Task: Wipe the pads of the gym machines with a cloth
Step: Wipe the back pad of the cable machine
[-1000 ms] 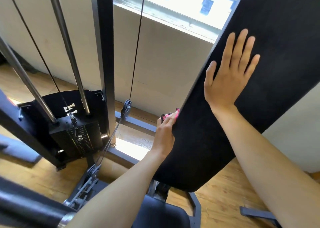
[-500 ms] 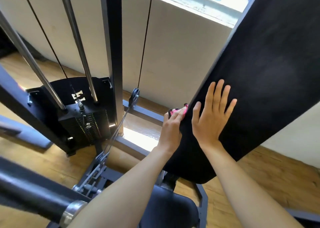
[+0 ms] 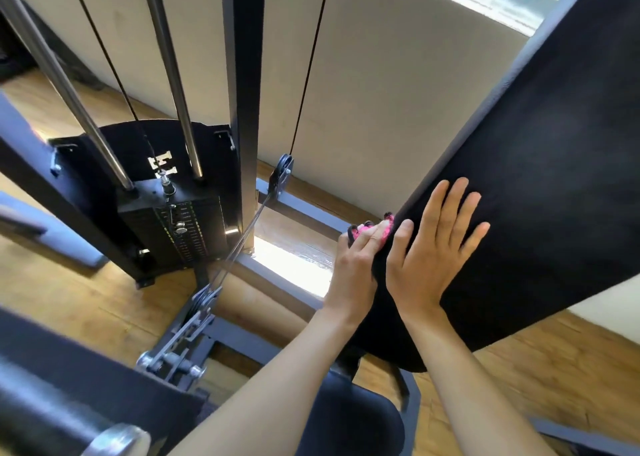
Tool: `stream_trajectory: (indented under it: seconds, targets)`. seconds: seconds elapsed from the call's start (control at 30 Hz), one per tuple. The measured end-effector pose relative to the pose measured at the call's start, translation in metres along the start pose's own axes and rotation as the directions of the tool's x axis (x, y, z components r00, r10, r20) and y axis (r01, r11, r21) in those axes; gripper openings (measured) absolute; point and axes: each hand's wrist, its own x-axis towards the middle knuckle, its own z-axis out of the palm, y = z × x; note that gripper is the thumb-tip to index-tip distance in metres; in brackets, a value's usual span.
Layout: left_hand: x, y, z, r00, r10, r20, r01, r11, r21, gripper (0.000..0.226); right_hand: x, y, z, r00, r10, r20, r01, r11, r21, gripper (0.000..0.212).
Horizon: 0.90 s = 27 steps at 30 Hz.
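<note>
Head view: left hand [image 3: 353, 265] pinches the pink cloth [image 3: 375, 230] against the back pad [image 3: 536, 195] edge, right hand [image 3: 429, 258] flat with straight fingers [image 3: 450, 206] beside it; wiping underway, next likely dragging the cloth along that edge.

Cloth [image 3: 372, 231] mostly hidden btwn left hand [image 3: 353, 265] & pad [image 3: 540, 185] edge; pad top cut off.

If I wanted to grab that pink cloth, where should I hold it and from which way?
Take the pink cloth by the bunched bit sticking up past the left hand, probably coming from above on the window side. The rest is pressed against the edge of the black back pad, with the flat right hand beside it.
</note>
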Motion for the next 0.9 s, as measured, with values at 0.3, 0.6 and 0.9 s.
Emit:
stream_trajectory:
  seconds: [0.3, 0.6, 0.9]
  targets:
    - [-0.014, -0.017, 0.001, 1.0, -0.015, 0.002, 0.015, 1.0, 0.018, 0.065, -0.017, 0.021, 0.022, 0.991, -0.131, -0.024, 0.126, 0.978, -0.166, 0.065]
    - [-0.026, -0.034, 0.007, 0.999, -0.045, 0.028, 0.044, 0.999, 0.007, 0.064, -0.017, 0.021, 0.036, 0.975, -0.168, -0.148, 0.134, 0.968, -0.214, 0.068]
    - [-0.063, -0.066, 0.022, 0.99, -0.137, 0.041, 0.136, 0.991, 0.01, 0.07, -0.018, 0.024, 0.043, 0.948, -0.206, -0.241, 0.147, 0.959, -0.241, 0.072]
